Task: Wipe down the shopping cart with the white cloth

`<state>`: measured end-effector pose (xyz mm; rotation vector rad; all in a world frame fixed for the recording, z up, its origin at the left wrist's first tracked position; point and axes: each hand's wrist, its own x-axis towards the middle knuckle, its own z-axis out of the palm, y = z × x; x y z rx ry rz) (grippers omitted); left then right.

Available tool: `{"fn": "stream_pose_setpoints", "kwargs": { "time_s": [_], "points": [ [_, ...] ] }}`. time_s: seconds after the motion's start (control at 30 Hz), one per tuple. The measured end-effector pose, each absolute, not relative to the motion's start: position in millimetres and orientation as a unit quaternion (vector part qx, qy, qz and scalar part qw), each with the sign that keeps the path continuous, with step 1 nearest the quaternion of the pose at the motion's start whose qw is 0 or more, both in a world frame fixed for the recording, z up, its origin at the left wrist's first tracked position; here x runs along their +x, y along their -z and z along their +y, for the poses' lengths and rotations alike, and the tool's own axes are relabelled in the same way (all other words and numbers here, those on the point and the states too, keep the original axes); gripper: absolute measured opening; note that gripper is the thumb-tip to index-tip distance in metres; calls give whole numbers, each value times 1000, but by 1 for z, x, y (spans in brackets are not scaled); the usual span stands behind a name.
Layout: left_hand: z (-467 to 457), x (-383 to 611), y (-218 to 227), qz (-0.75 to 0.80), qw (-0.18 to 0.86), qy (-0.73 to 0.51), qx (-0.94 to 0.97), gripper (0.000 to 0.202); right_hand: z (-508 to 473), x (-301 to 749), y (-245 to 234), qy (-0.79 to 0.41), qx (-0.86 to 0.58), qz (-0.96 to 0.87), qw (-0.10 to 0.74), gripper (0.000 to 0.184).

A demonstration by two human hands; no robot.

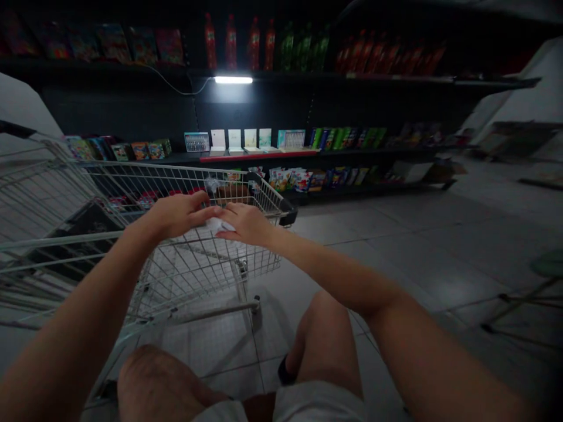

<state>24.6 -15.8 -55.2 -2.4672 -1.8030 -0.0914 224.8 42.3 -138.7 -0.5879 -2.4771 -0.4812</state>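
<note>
A small crumpled white piece, cloth or tissue (215, 225), shows between my hands above the near top rail of a wire shopping cart (211, 272). My right hand (248, 224) is closed on it, thumb below and fingers above. From the left comes my left hand (182, 214), fingers stretched and apart, its tips meeting the fingers of my right hand. Whether the left fingertips also touch the white piece is hard to make out. Inside the cart's far end, a brown box-like item (233, 194) is partly visible behind my hands.
Dark store shelves (264, 155) run across the back, with red bottles (231, 44), green bottles (303, 47), booklets and snack packs. A lit tube lamp (233, 80) hangs under one shelf. A green stool (548, 264) stands at the right on the tiled floor.
</note>
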Motion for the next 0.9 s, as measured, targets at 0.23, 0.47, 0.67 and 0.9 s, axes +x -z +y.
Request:
{"fn": "stream_pose_setpoints", "kwargs": {
  "time_s": [0.23, 0.47, 0.67, 0.9],
  "points": [
    [0, 44, 74, -609, 10, -78, -789, 87, 69, 332, 144, 107, -263, -932, 225, 34],
    [1, 58, 71, -574, 42, -117, -809, 90, 55, 314, 145, 141, -295, -915, 238, 36],
    [-10, 51, 72, -558, 141, -126, -808, 87, 56, 293, 135, 136, -257, -932, 217, 39],
    [-28, 28, 74, -541, 187, -135, -809, 84, 44, 344, 134, 79, -313, -930, 177, 34]
  ]
}}
